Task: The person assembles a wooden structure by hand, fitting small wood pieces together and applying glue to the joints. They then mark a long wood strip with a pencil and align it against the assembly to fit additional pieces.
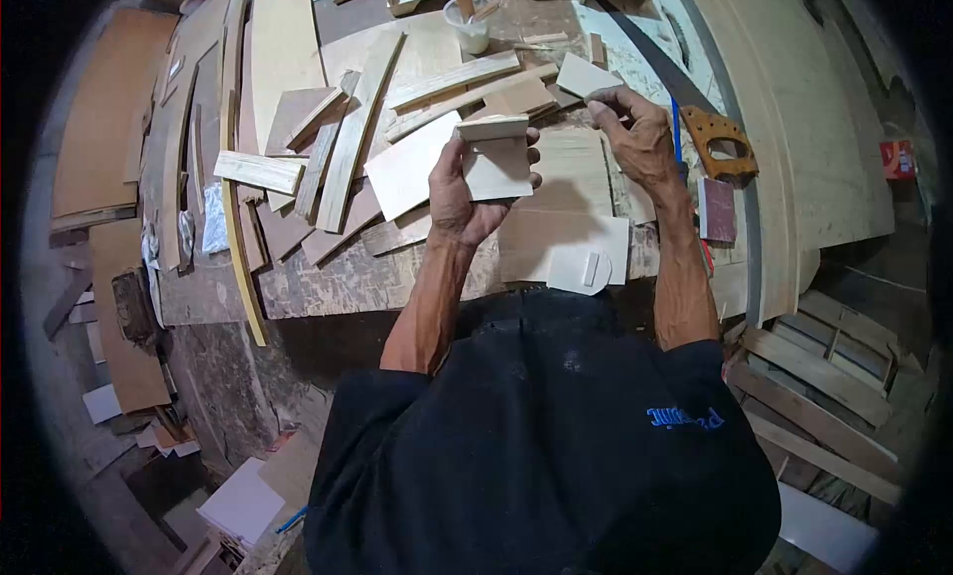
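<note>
My left hand [467, 193] is wrapped round a small white board [499, 168], held up over the bench. A narrow wooden strip [493, 128] lies across the board's top edge. To the right, my right hand [640, 138] is raised with thumb and forefinger brought together; what they pinch, if anything, I cannot tell. Its fingertips overlap the corner of a white rectangular piece [586, 76]. Close to my body, a white piece with a rounded end [579, 270] lies on the bench, bearing a small upright strip [591, 268].
Wood strips [360, 133] and offcuts cover the workbench [347, 289]. A handsaw [722, 143] and a reddish block [717, 210] lie right of my right hand. At the back stands a white cup [472, 29] with a stick in it. Wooden frames [824, 352] lie low at right.
</note>
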`<state>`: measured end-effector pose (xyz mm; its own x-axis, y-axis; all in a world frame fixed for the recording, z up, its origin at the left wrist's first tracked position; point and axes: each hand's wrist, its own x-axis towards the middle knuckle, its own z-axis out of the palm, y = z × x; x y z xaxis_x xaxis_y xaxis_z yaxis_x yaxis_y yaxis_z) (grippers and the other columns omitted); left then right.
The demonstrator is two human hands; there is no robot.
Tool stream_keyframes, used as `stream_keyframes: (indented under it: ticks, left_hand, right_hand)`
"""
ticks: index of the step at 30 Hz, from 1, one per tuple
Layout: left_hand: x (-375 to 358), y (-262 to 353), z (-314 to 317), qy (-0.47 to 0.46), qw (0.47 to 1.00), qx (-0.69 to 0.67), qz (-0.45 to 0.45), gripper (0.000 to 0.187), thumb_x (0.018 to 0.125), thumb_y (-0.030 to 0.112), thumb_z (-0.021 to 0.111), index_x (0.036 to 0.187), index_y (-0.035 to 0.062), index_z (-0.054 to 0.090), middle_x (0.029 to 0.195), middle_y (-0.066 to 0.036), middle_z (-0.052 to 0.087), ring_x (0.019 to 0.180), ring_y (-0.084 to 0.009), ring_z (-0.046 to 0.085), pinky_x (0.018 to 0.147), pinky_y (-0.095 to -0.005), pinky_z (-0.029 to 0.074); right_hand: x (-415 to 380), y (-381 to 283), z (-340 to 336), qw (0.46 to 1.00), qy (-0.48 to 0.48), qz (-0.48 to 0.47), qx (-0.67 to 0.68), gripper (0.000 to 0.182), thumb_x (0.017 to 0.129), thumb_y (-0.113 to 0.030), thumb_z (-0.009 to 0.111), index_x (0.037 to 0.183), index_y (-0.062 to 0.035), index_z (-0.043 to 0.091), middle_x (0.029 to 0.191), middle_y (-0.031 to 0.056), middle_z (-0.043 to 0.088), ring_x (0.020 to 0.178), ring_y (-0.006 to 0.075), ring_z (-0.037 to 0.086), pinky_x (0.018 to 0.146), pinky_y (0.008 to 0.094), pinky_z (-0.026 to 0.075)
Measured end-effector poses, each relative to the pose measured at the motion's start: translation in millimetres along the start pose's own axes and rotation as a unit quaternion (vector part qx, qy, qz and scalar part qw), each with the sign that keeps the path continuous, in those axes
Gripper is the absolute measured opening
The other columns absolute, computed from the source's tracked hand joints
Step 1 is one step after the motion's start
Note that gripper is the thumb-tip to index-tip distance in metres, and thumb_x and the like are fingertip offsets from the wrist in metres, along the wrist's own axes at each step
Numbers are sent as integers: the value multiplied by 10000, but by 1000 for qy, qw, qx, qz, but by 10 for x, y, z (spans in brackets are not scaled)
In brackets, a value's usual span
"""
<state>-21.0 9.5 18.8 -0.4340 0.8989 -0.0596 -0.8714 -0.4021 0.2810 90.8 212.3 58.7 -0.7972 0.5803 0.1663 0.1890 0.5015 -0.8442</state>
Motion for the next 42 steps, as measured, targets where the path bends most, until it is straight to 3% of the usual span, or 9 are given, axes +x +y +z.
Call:
stream_keyframes:
  ticks: [10,15,22,28,32,35,37,39,42]
  left_hand:
    - [65,141,-102,-35,998,-57,-6,588,1033,424,281,1353,-36,458,1270,-282,559,1059,-351,627,855,-493,587]
    - [125,133,-103,-13,999,-32,2,583,1044,419,249,1359,-28,451,1273,-274,561,1086,-371,630,875,-507,583]
    - [125,131,-98,44,998,27,21,622,1048,467,210,1384,-14,419,1269,-252,574,1108,-377,624,902,-524,566]
    - [163,211,6,112,984,126,57,747,1022,589,172,1346,-14,472,1180,-239,627,1041,-326,655,890,-483,563]
    - [178,310,25,121,980,142,74,755,1017,606,179,1376,-6,439,1222,-222,606,1053,-325,655,899,-491,566]
    - [199,352,-59,96,983,136,83,699,1033,562,218,1394,-3,414,1245,-216,593,1081,-326,646,910,-505,564]
    - [234,396,-59,71,987,119,83,670,1040,537,238,1393,-5,412,1247,-217,593,1080,-327,646,915,-508,562]
    - [270,414,-29,102,983,123,88,634,1045,501,262,1381,-10,427,1229,-230,599,1071,-336,647,904,-508,561]
    - [365,488,-51,97,980,141,99,621,1046,481,254,1362,-18,447,1207,-245,607,1068,-349,642,884,-503,562]
  right_hand:
    - [-94,-205,119,999,-3,-11,30,174,916,-141,660,994,9,700,804,96,707,725,146,653,667,292,523]
    - [-197,-272,244,997,3,-49,53,168,915,-131,659,1040,-30,707,951,88,712,834,157,659,704,285,521]
    - [-115,-280,346,997,-17,-48,55,154,925,-119,636,1034,-46,716,987,87,715,891,165,663,717,290,531]
    - [298,-186,291,998,-12,54,-7,217,896,-204,706,889,13,699,718,66,658,671,111,578,639,274,481]
    - [607,-244,265,999,-6,43,-25,297,884,-256,689,837,36,673,705,95,651,662,145,579,644,317,482]
    - [929,105,365,997,6,-6,-72,301,890,-256,661,867,44,677,765,135,684,699,189,621,677,347,500]
    - [1060,86,417,999,4,16,-39,303,886,-259,657,960,34,689,864,168,713,770,245,668,732,365,525]
    - [1210,161,510,999,25,-16,-13,303,881,-253,655,977,32,690,859,168,714,784,252,678,739,369,528]
    - [1440,118,623,997,34,-46,-46,393,865,-291,660,1133,-4,646,984,195,708,882,288,689,784,365,538]
